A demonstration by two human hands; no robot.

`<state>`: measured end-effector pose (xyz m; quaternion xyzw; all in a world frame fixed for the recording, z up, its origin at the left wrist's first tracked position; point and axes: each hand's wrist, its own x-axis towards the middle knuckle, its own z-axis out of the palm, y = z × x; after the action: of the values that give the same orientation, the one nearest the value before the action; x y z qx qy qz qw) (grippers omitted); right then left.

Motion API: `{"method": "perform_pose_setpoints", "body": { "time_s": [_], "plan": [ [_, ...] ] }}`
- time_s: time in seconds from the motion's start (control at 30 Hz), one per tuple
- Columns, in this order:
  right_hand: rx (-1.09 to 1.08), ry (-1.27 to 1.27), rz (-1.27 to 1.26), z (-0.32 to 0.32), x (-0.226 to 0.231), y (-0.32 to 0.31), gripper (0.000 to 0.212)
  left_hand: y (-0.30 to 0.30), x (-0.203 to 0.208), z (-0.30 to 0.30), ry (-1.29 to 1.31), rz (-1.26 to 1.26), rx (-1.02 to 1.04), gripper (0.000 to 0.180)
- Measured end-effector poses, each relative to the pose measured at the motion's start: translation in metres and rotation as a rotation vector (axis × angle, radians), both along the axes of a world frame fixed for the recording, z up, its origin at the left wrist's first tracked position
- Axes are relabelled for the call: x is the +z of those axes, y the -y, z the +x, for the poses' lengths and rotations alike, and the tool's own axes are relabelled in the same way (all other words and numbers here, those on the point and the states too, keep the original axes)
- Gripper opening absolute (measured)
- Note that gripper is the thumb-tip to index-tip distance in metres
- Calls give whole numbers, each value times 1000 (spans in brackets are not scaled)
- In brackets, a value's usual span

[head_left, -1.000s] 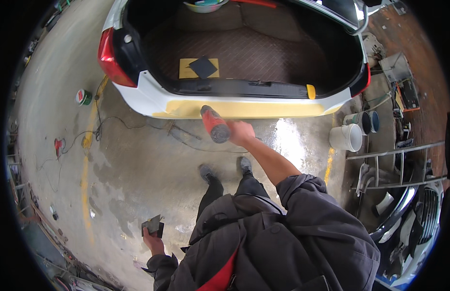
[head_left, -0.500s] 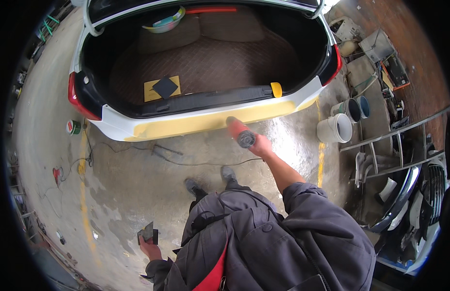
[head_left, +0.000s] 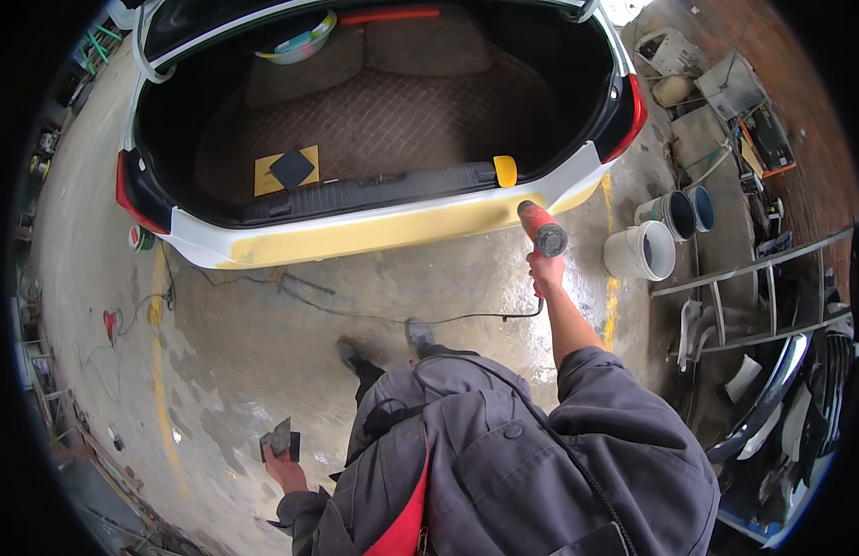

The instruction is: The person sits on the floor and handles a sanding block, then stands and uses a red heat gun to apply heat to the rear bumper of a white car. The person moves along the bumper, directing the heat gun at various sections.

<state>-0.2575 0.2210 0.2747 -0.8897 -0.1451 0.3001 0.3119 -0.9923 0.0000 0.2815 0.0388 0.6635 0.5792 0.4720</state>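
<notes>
My right hand [head_left: 545, 271] is wrapped round the handle of a red corded heat gun [head_left: 540, 224]. Its nozzle points at the right part of the white car's rear bumper [head_left: 351, 239], which is spread with yellow filler; whether it touches is hard to tell. Low on the left, my left hand [head_left: 286, 473] grips dark flat putty spreaders [head_left: 279, 439]; their exact number is unclear. On the trunk sill sits a yellow plastic scraper [head_left: 505, 171]. Inside the open trunk [head_left: 411, 120] a dark square sheet [head_left: 294, 170] lies over a yellow sheet [head_left: 265, 175].
A black cord [head_left: 401, 321] crosses the floor near my shoes. At right stand a white bucket [head_left: 640, 250], darker buckets, a metal rack [head_left: 772, 269] and loose car parts [head_left: 763, 398]. A small can [head_left: 140, 238] is by the left bumper corner. Deeper in the trunk sits a basin [head_left: 300, 51].
My right hand has moved the heat gun rightward along the bumper, from its middle toward its right end. The view has shifted slightly; my left hand stays about where it was.
</notes>
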Motion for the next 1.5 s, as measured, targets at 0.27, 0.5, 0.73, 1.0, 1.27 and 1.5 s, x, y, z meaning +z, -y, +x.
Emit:
{"method": "perform_pose_setpoints", "body": {
  "time_s": [0.27,0.5,0.73,1.0,1.27,1.5],
  "plan": [
    [-100,-34,107,47,-11,12,19,29,-6,24,-32,-53,50,37],
    [-189,-136,259,50,-9,21,8,25,15,40,-84,10,74,36],
    [-181,-245,234,53,-22,26,6,36,26,29,-62,-43,69,37],
    [-93,-357,236,48,-38,35,7,29,29,29,-59,-40,95,37],
    [-17,-424,220,23,-33,36,11,22,37,18,-100,-57,63,38],
    [76,-459,202,-5,-32,31,11,35,32,-11,-99,-25,43,40]
  ]
}}
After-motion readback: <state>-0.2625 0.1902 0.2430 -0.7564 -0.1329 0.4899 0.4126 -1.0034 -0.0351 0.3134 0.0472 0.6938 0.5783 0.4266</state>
